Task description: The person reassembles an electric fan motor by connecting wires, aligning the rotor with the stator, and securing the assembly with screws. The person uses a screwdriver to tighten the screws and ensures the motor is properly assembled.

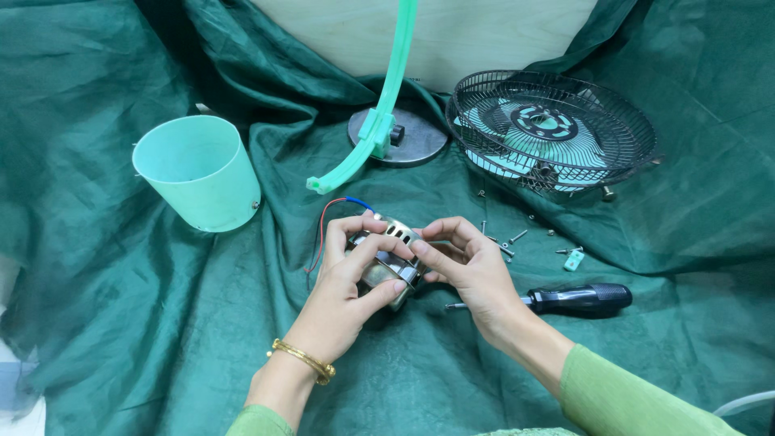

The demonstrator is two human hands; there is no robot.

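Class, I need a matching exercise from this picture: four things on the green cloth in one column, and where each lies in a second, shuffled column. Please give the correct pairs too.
1. mint cup
2. fan grille
3. screwdriver
4. metal motor

A. held in both hands
B. far right, near the top
C. lying on its side at the left
D. just right of the right hand

Pairs: 1-C, 2-B, 3-D, 4-A

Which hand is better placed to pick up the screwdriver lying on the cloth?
Probably the right hand. The screwdriver lies just beside its wrist, on the right side, with its black handle pointing away. The left hand is wrapped around the metal motor and would have to cross over.
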